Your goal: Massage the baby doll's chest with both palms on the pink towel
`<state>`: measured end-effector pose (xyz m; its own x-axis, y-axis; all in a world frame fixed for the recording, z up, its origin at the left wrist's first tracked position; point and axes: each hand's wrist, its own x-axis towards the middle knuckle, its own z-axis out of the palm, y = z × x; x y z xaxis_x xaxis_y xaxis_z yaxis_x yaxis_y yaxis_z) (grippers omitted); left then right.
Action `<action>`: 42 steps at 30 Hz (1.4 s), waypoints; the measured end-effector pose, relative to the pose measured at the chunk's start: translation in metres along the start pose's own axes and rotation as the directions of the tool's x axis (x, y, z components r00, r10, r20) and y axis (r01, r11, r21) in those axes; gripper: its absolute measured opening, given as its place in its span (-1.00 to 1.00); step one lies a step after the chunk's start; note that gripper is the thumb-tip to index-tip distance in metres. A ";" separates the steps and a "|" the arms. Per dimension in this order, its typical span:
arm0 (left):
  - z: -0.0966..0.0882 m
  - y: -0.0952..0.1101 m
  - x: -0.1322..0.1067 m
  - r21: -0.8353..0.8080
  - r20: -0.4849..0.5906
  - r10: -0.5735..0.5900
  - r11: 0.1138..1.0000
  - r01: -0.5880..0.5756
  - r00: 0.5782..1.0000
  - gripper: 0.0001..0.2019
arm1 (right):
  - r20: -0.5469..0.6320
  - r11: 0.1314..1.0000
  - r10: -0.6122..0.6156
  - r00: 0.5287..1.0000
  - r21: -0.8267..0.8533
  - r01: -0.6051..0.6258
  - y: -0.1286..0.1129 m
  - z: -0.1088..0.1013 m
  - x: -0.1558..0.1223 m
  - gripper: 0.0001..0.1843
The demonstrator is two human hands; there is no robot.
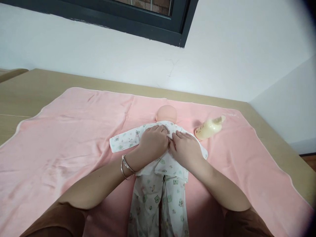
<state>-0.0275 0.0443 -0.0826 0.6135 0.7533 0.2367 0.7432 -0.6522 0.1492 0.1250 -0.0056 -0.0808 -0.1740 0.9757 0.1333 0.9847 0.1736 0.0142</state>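
A baby doll (167,113) lies on its back on a pink towel (74,131), dressed in a white printed suit (158,191). My left hand (153,142) rests flat on the doll's chest, fingers together and stretched toward the collar. My right hand (184,149) lies flat beside it on the chest, thumb touching the left hand. Neither hand grips anything. A silver bangle (125,166) circles my left wrist. The doll's torso is mostly hidden under my hands.
A cream lotion bottle (209,127) lies on its side on the towel, right of the doll's head. The towel covers a wooden table (29,89) set against a white wall. A dark window frame (138,19) is above.
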 end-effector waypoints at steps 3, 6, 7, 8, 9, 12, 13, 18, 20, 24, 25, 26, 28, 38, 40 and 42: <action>0.005 -0.003 0.005 -0.028 -0.026 -0.120 0.992 0.119 0.992 -0.70 | -0.028 0.995 0.098 0.995 0.017 -0.098 0.006 0.004 0.010 -0.60; 0.016 -0.010 0.011 -0.040 -0.027 -0.190 0.981 0.189 0.981 -0.61 | -0.045 0.984 0.146 0.988 0.105 -0.141 0.015 0.018 0.025 -0.58; 0.019 -0.012 0.013 -0.047 -0.025 -0.201 0.979 0.200 0.979 -0.60 | -0.054 0.979 0.154 0.987 0.145 -0.145 0.017 0.023 0.030 -0.57; 0.023 -0.014 0.014 -0.057 -0.027 -0.207 0.977 0.205 0.978 -0.59 | -0.065 0.973 0.159 0.985 0.182 -0.145 0.019 0.029 0.033 -0.54; 0.027 -0.015 0.015 -0.069 -0.033 -0.209 0.976 0.207 0.977 -0.59 | -0.073 0.967 0.159 0.985 0.212 -0.140 0.021 0.034 0.035 -0.50; 0.036 -0.017 0.017 -0.114 -0.061 -0.215 0.972 0.207 0.975 -0.62 | -0.058 0.956 0.143 0.988 0.265 -0.123 0.022 0.045 0.036 -0.39; 0.038 -0.017 0.018 -0.129 -0.070 -0.219 0.969 0.208 0.973 -0.63 | -0.049 0.953 0.144 0.988 0.277 -0.125 0.022 0.047 0.035 -0.38; 0.046 -0.015 0.018 -0.196 -0.077 -0.241 0.955 0.222 0.967 -0.61 | -0.042 0.914 0.226 0.973 0.354 -0.197 0.019 0.051 0.033 -0.36; 0.047 -0.016 0.018 -0.230 -0.075 -0.253 0.945 0.231 0.964 -0.61 | -0.030 0.895 0.247 0.969 0.391 -0.216 0.018 0.050 0.033 -0.36; 0.042 -0.028 0.024 -0.384 -0.046 -0.255 0.897 0.218 0.966 -0.74 | -0.116 0.886 0.177 0.977 0.451 -0.107 0.016 0.044 0.029 -0.35; 0.040 -0.032 0.027 -0.453 -0.030 -0.248 0.867 0.208 0.968 -0.77 | -0.176 0.894 0.135 0.975 0.446 -0.043 0.014 0.043 0.027 -0.36; 0.037 -0.036 0.029 -0.521 -0.013 -0.245 0.829 0.203 0.969 -0.78 | -0.223 0.903 0.079 0.972 0.429 0.025 0.013 0.042 0.026 -0.36; 0.034 -0.043 0.035 -0.620 0.021 -0.255 0.756 0.212 0.967 -0.74 | -0.238 0.915 -0.047 0.970 0.380 0.138 0.009 0.041 0.023 -0.38; 0.035 -0.045 0.037 -0.763 0.002 -0.378 0.598 0.246 0.926 -0.73 | -0.183 0.917 -0.129 0.975 0.353 0.187 0.003 0.041 0.019 -0.37; 0.034 -0.044 0.036 -0.778 0.004 -0.389 0.577 0.247 0.921 -0.73 | -0.180 0.916 -0.139 0.974 0.351 0.196 0.004 0.041 0.018 -0.40; 0.033 -0.044 0.036 -0.794 0.011 -0.384 0.557 0.242 0.923 -0.74 | -0.275 0.917 -0.097 0.956 0.349 0.194 0.004 0.040 0.016 -0.46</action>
<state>-0.0293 0.1028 -0.1125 0.2837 0.9470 0.1505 0.3506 -0.2486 0.9029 0.1259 0.0161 -0.1185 -0.2596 0.8795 0.3988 0.8661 0.3947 -0.3068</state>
